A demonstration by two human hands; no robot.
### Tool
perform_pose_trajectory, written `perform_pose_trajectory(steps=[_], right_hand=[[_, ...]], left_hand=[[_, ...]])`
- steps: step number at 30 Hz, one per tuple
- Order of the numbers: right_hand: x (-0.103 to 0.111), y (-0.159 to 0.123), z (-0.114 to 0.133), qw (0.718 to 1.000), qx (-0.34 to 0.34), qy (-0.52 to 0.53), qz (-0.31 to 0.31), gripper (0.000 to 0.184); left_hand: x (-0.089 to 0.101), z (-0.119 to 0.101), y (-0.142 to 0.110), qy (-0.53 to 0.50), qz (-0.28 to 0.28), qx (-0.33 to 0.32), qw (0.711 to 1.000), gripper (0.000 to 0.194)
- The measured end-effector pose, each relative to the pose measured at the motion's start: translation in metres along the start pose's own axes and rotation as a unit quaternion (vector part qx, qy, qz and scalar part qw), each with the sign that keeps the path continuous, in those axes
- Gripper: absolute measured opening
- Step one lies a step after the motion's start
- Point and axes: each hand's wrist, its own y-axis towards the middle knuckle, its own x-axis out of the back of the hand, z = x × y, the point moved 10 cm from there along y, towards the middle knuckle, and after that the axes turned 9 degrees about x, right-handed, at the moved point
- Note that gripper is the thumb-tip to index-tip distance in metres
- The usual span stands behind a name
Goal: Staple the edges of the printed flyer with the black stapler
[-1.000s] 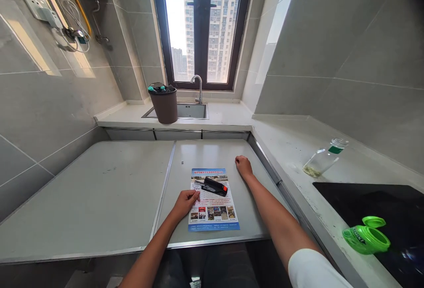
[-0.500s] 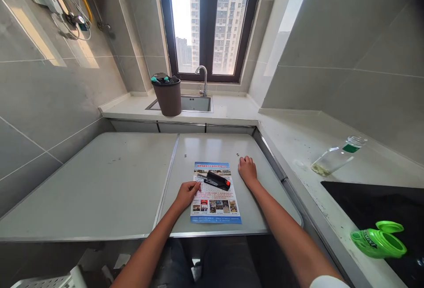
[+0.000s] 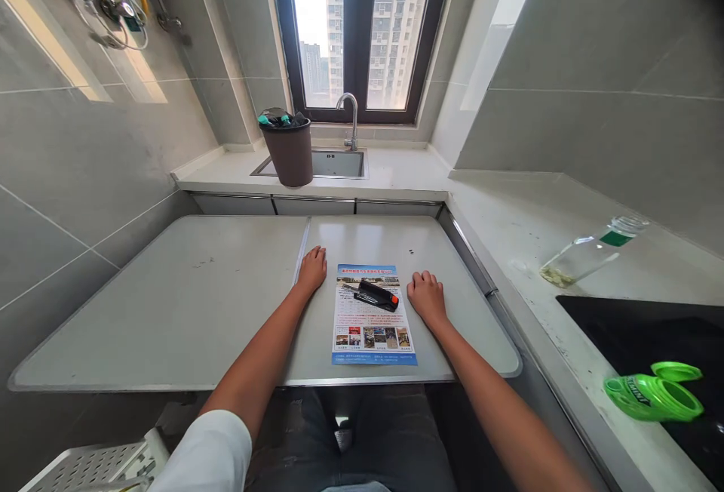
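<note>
A printed flyer (image 3: 373, 349) with a blue border lies flat on the white folding table (image 3: 226, 311). On it rests a black stapler (image 3: 376, 296) with a red-orange spot at its right end and a thin metal part jutting left. My left hand (image 3: 313, 269) lies on the table, beyond and left of the flyer, fingers stretched away from me. To the flyer's right, my right hand (image 3: 427, 297) rests on the tabletop, fingers loosely bent and apart, nothing visible in it. Tiny dark bits (image 3: 411, 251), perhaps staples, lie beyond my right hand.
A brown bin (image 3: 287, 154) stands by the sink (image 3: 345, 164) and faucet (image 3: 353, 118). On the right counter are a tilted clear bottle (image 3: 593, 253), a black cooktop (image 3: 599, 326) and an open green container (image 3: 650, 395). A white plastic stool (image 3: 96, 465) is lower left.
My left hand has left the flyer's left edge and moved away from me, covering the spot where a small dark bit lay. My right hand has barely moved; the view has tilted slightly.
</note>
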Motion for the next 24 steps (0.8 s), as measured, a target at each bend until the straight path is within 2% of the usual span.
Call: perform_pose_trajectory(steps=[4,9,13,17,19,22,23,24], right_hand=[[0.002,-0.001,0.000,1.000,0.002,0.005,-0.007,0.017],[0.001,-0.002,-0.001,0.999,0.001,0.026,-0.026,0.016],[0.002,-0.001,-0.002,0.998,0.010,0.054,-0.043,0.016],[0.011,-0.001,0.005,0.993,0.049,0.093,-0.057,0.018],[0.023,-0.005,0.019,0.977,0.091,0.168,-0.090,0.021],[0.043,-0.017,0.051,0.910,0.187,0.343,-0.139,0.017],[0.046,-0.021,0.063,0.890,0.214,0.378,-0.140,0.016],[0.045,-0.025,0.074,0.881,0.235,0.389,-0.131,0.022]], left_hand=[[-0.007,0.005,-0.013,0.038,0.017,-0.026,0.999,0.032],[-0.004,0.002,-0.053,0.068,0.012,-0.041,0.997,0.030],[0.003,-0.011,-0.090,0.007,-0.009,-0.065,0.998,0.027],[0.003,-0.033,-0.116,-0.049,0.003,-0.133,0.990,0.022],[0.002,-0.045,-0.124,-0.054,0.013,-0.178,0.983,0.023],[0.004,-0.054,-0.129,-0.049,0.013,-0.219,0.974,0.023],[0.005,-0.055,-0.129,-0.047,0.012,-0.224,0.973,0.022],[0.006,-0.055,-0.129,-0.046,0.010,-0.225,0.973,0.022]])
